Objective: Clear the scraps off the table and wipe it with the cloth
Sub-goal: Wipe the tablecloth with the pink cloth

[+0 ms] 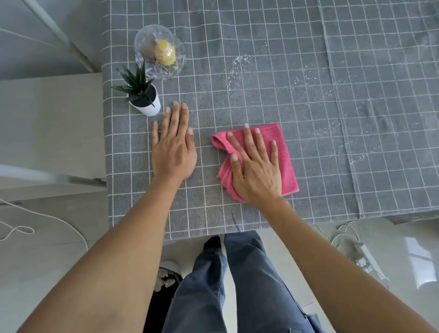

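Pressing flat on a folded pink microfibre cloth [286, 158], right hand [257, 171], fingers spread, thumb bunching the cloth's left edge, no closed grip. Resting palm-down beside it on the grey white-checked tablecloth of the worktop [256, 45], left hand [173, 149], open, holding nothing. White crumb scraps [242, 64] scattered beyond the cloth, toward the right. Near the left edge: small green plant in white pot [143, 96] and clear glass dish with yellow cupcake [159, 51].

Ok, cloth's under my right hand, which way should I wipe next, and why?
Probably push the pink cloth forward and rightward under your right hand, since the white crumbs lie scattered beyond it on the grey checked tablecloth.
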The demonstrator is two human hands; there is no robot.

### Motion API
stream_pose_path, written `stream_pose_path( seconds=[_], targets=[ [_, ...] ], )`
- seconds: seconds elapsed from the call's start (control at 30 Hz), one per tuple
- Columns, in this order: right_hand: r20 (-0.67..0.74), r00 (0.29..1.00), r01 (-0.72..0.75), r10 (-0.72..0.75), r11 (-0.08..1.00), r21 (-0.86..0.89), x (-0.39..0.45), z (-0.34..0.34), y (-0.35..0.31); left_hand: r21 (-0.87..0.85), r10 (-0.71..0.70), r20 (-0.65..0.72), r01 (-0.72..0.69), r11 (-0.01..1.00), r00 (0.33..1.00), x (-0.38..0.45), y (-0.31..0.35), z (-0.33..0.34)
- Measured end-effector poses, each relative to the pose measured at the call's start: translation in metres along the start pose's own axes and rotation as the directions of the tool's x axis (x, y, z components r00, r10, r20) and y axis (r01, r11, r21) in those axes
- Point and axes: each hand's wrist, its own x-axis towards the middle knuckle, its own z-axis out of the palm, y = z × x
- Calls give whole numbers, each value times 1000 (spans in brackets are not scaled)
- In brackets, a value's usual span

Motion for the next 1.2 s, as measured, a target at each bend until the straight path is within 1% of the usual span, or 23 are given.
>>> stream_pose_path(
  seconds=[0.13, 0.23, 0.3, 0.37, 0.43, 0.47, 0.5, 0.57, 0.63, 0.73, 0.8, 0.87, 0.93, 1.03, 1.13, 1.2],
  targets=[
    [-44, 980, -197, 195, 979, -57, 8, -14, 53, -12, 8, 5, -8, 1000, 1000, 0, 0, -1],
    [-82, 935, -346, 344, 938, -16, 12, -24, 82, -2, 9, 2, -9, 1000, 1000, 0, 0, -1],
    [-121, 897, -423, 425, 905, 42, 15, -24, 80, -2, 9, 3, -9, 1000, 1000, 0, -1, -1],
    [-158, 847, -496, 507, 862, 103, 20, -20, 64, -5, 7, 7, -7, 1000, 1000, 0, -1, 0],
    [-165, 805, -547, 569, 821, 163, 29, -16, 43, -3, 11, 7, -11, 1000, 1000, 1, -1, 0],
    [-157, 807, -546, 569, 820, 171, 33, -14, 34, -6, 14, 12, -14, 1000, 1000, 1, -1, 1],
    [-145, 831, -517, 537, 842, 154, 38, -12, 25, -11, 14, 19, -14, 1000, 1000, 1, -1, 1],
    [-107, 906, -401, 409, 912, 92, 48, -9, 8, -22, 18, 32, -17, 1000, 999, 2, -1, 1],
    [-66, 962, -264, 266, 963, 47, 55, -6, -3, -45, 37, 40, -35, 998, 999, 10, 1, 0],
    [-48, 994, -94, 94, 996, 12, 61, -7, -3, -66, 78, 56, -74, 995, 995, 33, 9, -4],
    [-44, 998, -39, 39, 999, -4, 65, -11, 8, -74, 92, 78, -86, 994, 993, 54, 17, -5],
    [-60, 995, -76, 75, 997, -12, 72, -17, 26, -73, 100, 96, -93, 993, 990, 74, 24, -4],
    [-92, 979, -185, 184, 983, 2, 84, -26, 45, -75, 100, 91, -93, 993, 991, 88, 24, -3],
    [-111, 934, -335, 339, 941, 55, 105, -38, 67, -80, 104, 59, -100, 992, 993, 96, 19, -1],
    [-138, 897, -406, 419, 907, 116, 118, -42, 68, -65, 103, 25, -102, 993, 994, 94, 18, 2],
    [-150, 889, -417, 433, 900, 130, 125, -40, 60, -53, 101, 19, -100, 994, 995, 93, 19, 2]
  ],
)
